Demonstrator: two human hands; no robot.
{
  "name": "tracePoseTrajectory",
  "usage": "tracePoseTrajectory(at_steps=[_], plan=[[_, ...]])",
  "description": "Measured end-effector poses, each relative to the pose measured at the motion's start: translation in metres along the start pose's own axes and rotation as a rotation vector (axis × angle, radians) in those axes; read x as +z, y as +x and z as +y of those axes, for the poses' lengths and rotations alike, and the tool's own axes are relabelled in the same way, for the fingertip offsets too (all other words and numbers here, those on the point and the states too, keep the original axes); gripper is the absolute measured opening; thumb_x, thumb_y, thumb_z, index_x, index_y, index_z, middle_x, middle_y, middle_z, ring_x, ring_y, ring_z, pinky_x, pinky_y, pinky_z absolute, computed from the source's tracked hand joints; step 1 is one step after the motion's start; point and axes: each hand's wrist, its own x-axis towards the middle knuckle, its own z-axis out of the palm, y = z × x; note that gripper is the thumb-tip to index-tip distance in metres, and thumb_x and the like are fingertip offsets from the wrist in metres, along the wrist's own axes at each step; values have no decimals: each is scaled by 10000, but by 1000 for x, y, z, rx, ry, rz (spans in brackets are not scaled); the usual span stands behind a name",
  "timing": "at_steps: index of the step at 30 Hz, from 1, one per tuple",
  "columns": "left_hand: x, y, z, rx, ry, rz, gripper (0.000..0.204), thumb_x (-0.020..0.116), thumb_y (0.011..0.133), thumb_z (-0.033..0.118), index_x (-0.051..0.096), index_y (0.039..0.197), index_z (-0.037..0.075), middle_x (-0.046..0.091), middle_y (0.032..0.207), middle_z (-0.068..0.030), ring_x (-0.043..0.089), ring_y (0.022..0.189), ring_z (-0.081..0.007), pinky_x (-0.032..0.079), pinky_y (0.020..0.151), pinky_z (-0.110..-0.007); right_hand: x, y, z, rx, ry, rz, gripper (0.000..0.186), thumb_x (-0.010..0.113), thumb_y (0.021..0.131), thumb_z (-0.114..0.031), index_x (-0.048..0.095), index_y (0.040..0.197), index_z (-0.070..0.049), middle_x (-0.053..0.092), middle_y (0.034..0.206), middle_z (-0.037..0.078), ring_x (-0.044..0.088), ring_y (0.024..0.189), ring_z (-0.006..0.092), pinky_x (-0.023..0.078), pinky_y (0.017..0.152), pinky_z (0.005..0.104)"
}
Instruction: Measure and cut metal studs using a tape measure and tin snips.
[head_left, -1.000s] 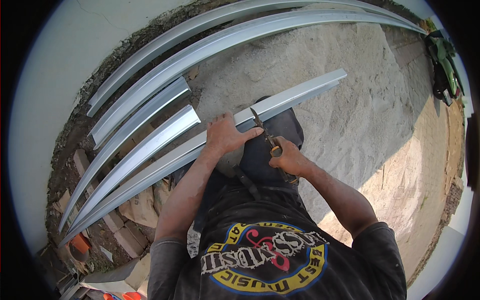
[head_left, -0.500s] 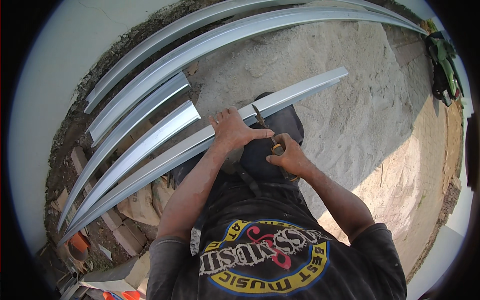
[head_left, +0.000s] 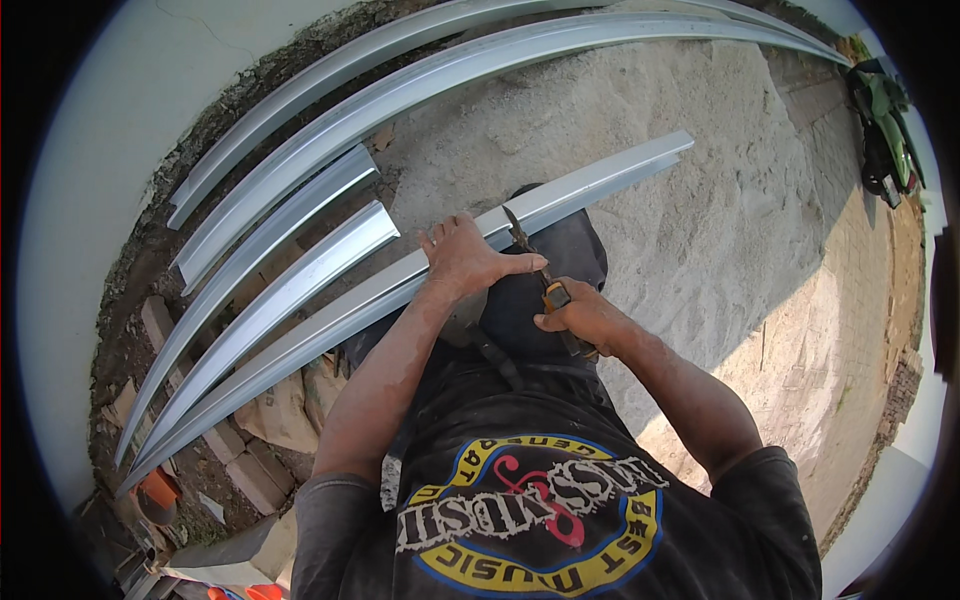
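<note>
A long silvery metal channel (head_left: 350, 300) lies slantwise across my dark-trousered knee, its far end reaching up to the right. My left hand (head_left: 465, 258) grips the channel near its middle, with the fingers over its far edge and the thumb stretched out to the right. Tin snips (head_left: 519, 236) with orange-and-black handles are in my right hand (head_left: 590, 318), whose fingers are wrapped round the handles. The dark blades point away from me and rest at the channel's near side, just right of my left thumb; whether they bite into the metal I cannot tell.
Two shorter channels (head_left: 330, 240) lie left of the held one, and longer channels (head_left: 440, 85) run along the wall at the back. Bricks (head_left: 255, 480) and an orange pot (head_left: 157, 492) are at lower left. Pale sand (head_left: 700, 210) spreads ahead; a green-and-black object (head_left: 885, 130) stands far right.
My right hand has turned slightly, and the orange-and-black handle shows differently in its grip. My right elbow has shifted a little outward. The left hand and the channel stay nearly in place.
</note>
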Motion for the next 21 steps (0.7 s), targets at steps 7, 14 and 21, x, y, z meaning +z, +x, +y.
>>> tracePoseTrajectory(at_steps=[7, 14, 21], plan=[[-31, 14, -19, 145, -61, -168, 1191, 869, 520, 671, 514, 1367, -88, 622, 1252, -288, 594, 1212, -377, 442, 1028, -486, 2, 0, 12, -106, 21, 85, 307, 788, 812, -239, 630, 943, -11, 628, 826, 67, 567, 761, 161, 458, 689, 348], [-44, 45, -50, 120, -12, -499, 907, 888, 582, 432, 594, 1272, -79, 668, 1151, -226, 639, 1079, -318, 500, 905, -432, -1, -13, -3, -37, 75, 23, 228, 760, 778, -196, 634, 819, -11, 614, 755, 73, 568, 659, 169, 451, 625, 353], [-28, 52, -63, 150, -131, -530, 752, 843, 553, 257, 637, 1179, -106, 685, 1071, -219, 654, 995, -319, 516, 853, -412, -1, -19, 5, 32, 175, 1, 196, 762, 755, -163, 641, 724, -13, 593, 706, 67, 547, 625, 176, 429, 597, 375]])
